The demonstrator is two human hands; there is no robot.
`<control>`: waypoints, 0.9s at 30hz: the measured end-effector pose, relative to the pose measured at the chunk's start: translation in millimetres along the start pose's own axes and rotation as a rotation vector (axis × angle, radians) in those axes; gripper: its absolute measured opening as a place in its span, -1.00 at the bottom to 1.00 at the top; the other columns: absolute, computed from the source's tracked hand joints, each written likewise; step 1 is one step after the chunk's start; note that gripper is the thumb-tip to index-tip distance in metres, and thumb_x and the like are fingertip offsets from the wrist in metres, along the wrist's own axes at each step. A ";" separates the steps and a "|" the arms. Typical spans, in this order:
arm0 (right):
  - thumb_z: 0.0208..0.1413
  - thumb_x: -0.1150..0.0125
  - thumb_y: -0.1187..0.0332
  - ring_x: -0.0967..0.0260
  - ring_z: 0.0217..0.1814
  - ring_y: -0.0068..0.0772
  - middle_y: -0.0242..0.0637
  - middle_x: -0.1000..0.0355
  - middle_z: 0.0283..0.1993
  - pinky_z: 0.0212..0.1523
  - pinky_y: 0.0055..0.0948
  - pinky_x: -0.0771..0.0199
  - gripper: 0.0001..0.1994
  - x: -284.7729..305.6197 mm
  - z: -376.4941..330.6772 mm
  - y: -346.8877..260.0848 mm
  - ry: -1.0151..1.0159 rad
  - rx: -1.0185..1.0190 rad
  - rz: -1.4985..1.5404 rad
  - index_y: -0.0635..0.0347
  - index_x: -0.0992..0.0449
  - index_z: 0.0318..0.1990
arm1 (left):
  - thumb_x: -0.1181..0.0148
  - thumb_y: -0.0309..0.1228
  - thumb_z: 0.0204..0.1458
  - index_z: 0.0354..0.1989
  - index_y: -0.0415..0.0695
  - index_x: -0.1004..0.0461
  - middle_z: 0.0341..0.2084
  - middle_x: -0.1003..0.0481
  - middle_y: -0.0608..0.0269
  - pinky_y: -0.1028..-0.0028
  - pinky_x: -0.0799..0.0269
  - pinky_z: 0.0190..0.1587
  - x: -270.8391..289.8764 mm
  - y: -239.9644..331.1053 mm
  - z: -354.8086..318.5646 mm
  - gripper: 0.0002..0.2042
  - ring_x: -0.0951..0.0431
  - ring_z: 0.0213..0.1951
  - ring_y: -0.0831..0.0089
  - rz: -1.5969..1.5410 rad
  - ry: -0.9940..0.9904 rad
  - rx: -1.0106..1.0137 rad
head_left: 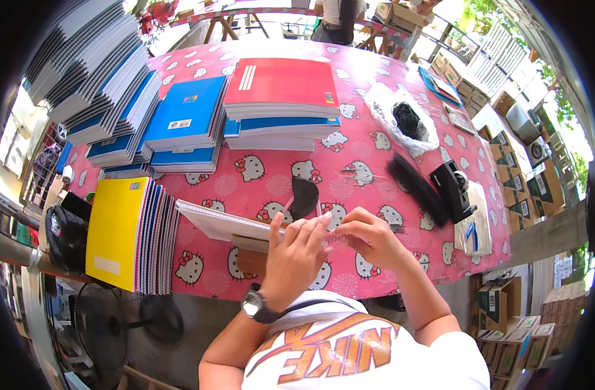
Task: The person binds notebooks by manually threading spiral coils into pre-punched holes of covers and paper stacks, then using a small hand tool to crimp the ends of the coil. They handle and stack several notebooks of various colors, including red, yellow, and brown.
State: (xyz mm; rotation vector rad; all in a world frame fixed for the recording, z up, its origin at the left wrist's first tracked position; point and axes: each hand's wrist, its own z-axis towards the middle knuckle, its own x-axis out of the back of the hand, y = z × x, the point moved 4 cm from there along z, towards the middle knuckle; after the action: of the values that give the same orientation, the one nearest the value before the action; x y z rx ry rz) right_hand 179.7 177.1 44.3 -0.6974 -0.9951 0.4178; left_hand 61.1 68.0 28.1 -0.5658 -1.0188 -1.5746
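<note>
My left hand (pixel 294 250), with a dark watch at its wrist, grips the near end of a white-paged notebook (pixel 229 224). The notebook stands tilted on its edge over the pink patterned table. Right beside it, my right hand (pixel 370 235) has thumb and forefinger pinched on a thin spiral coil (pixel 336 239) that sticks out by the left fingertips. How far the coil runs into the notebook is hidden by my fingers. Just beyond the hands lies a flat black piece (pixel 305 196), its kind unclear.
Yellow-covered notebooks (pixel 115 231) stand at the left. Behind are blue notebooks (pixel 187 110), a red-topped stack (pixel 281 88) and a tall pile (pixel 96 71). Rightward lie black coils (pixel 414 188), a black device (pixel 450 188), a blue pen (pixel 471 235) and a plastic bag (pixel 401 117).
</note>
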 end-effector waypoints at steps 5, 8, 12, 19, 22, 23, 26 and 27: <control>-0.11 -0.20 0.67 -0.37 -0.30 -0.23 -0.23 -0.35 -0.30 -0.34 -0.36 -0.40 -0.72 3.0 3.2 -3.9 -0.099 0.004 0.053 0.20 -0.48 -0.20 | -0.31 -0.43 -0.18 -0.35 -0.03 -0.52 -0.34 -0.53 0.34 0.21 -0.23 0.07 16.3 -26.8 -3.8 -0.82 -0.50 -0.25 0.37 -0.434 0.092 -0.112; -0.10 -0.19 0.67 -0.37 -0.29 -0.22 -0.22 -0.34 -0.31 -0.33 -0.36 -0.40 -0.73 1.0 3.1 -5.4 -0.131 -0.030 0.081 0.20 -0.48 -0.21 | -0.30 -0.49 -0.19 -0.45 -0.02 -0.53 -0.43 -0.54 0.38 0.31 -0.26 -0.01 21.9 -21.7 -3.9 -0.89 -0.51 -0.33 0.41 -0.400 0.176 -0.108; -0.07 -0.18 0.64 -0.37 -0.29 -0.17 -0.21 -0.34 -0.32 -0.32 -0.34 -0.39 -0.75 3.2 4.7 -9.9 -0.128 0.025 0.038 0.20 -0.46 -0.19 | -0.29 -0.53 -0.21 -0.45 -0.03 -0.52 -0.43 -0.54 0.39 0.37 -0.24 -0.11 19.3 -20.7 -5.2 -0.87 -0.50 -0.34 0.42 -0.391 0.233 -0.060; -0.02 -0.16 0.57 -0.38 -0.29 -0.14 -0.20 -0.35 -0.31 -0.32 -0.32 -0.40 -0.78 2.9 3.2 -6.5 -0.137 -0.030 0.023 0.21 -0.42 -0.17 | -0.30 -0.52 -0.21 -0.45 -0.04 -0.51 -0.42 -0.53 0.39 0.36 -0.22 -0.12 15.8 -17.4 -1.5 -0.86 -0.49 -0.31 0.41 -0.373 0.246 0.003; -0.05 -0.15 0.64 -0.40 -0.33 -0.23 -0.19 -0.37 -0.32 -0.35 -0.39 -0.40 -0.77 1.7 1.7 -5.0 -0.071 0.012 0.000 0.26 -0.45 -0.19 | -0.30 -0.51 -0.21 -0.43 -0.02 -0.51 -0.40 -0.53 0.40 0.34 -0.20 -0.05 13.7 -16.1 -1.4 -0.85 -0.49 -0.30 0.41 -0.364 0.230 -0.016; -0.05 -0.15 0.64 -0.40 -0.33 -0.23 -0.19 -0.37 -0.32 -0.35 -0.39 -0.40 -0.77 1.3 2.2 -4.1 -0.070 0.012 0.001 0.26 -0.45 -0.19 | -0.30 -0.51 -0.22 -0.43 -0.01 -0.51 -0.40 -0.52 0.41 0.32 -0.17 0.01 14.1 -14.6 -2.5 -0.85 -0.50 -0.29 0.42 -0.314 0.236 -0.056; -0.05 -0.18 0.62 -0.39 -0.34 -0.23 -0.21 -0.37 -0.36 -0.36 -0.39 -0.39 -0.78 0.6 3.8 -2.7 -0.080 0.046 0.026 0.27 -0.45 -0.20 | -0.31 -0.51 -0.22 -0.43 0.00 -0.51 -0.40 -0.52 0.42 0.28 -0.11 0.11 11.5 -13.9 -5.7 -0.84 -0.50 -0.28 0.43 -0.280 0.247 -0.080; -0.06 -0.19 0.60 -0.37 -0.34 -0.19 -0.22 -0.38 -0.38 -0.34 -0.35 -0.40 -0.78 -0.6 3.4 -1.1 -0.103 0.031 0.013 0.24 -0.45 -0.20 | -0.31 -0.51 -0.22 -0.43 0.00 -0.51 -0.40 -0.52 0.43 0.26 -0.07 0.15 10.8 -14.7 -6.5 -0.84 -0.50 -0.27 0.44 -0.295 0.253 -0.063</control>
State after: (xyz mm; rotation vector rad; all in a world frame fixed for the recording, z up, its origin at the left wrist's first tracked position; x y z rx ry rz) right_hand 176.4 177.0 46.0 -0.6598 -1.0795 0.4832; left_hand 45.3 56.8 28.9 -0.2555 -0.8906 -1.8897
